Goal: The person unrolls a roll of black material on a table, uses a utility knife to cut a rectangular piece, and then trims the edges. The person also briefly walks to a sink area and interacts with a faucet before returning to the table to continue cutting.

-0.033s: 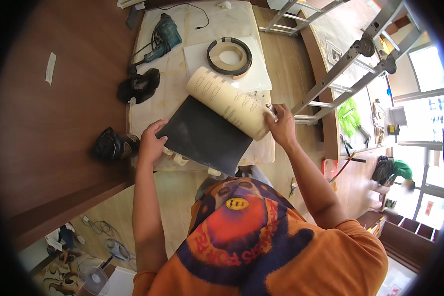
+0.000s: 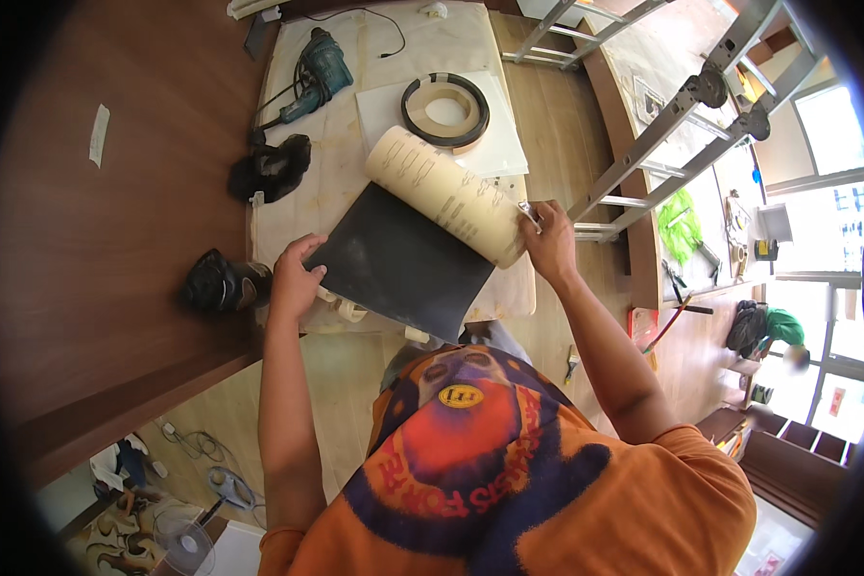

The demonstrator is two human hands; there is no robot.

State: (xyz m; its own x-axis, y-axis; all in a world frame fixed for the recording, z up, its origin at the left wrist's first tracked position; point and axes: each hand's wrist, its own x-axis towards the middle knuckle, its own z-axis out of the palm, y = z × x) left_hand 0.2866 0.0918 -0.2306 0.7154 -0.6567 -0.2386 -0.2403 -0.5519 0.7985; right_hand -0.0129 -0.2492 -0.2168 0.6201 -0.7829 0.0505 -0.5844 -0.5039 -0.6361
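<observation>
A sheet of black abrasive paper [image 2: 394,269] curls at its far side into a cream, printed roll [image 2: 442,187] over the covered work surface [image 2: 317,173]. My left hand [image 2: 298,269] pinches the sheet's left corner. At the roll's right end my right hand [image 2: 547,245] is closed on it, with a small silvery object [image 2: 531,213] at the fingers, too small to name. Just beyond the roll, a black-and-tan ring [image 2: 413,110] of coiled strip rests on white sheets [image 2: 504,144]. Pale scraps of tape or paper [image 2: 350,309] show under the sheet's near edge.
A teal drill [image 2: 319,72] and dark bundles [image 2: 269,168] lie leftward by a wooden panel [image 2: 115,240]. Aluminium ladders [image 2: 682,125] stand right, beside a bench [image 2: 710,221] with tools. A person in green [image 2: 782,326] bends at the far right. A cable [image 2: 192,440] lies on the floor.
The roll has turned slightly and shifted a little away from me, showing different print. My right hand has moved slightly with it.
</observation>
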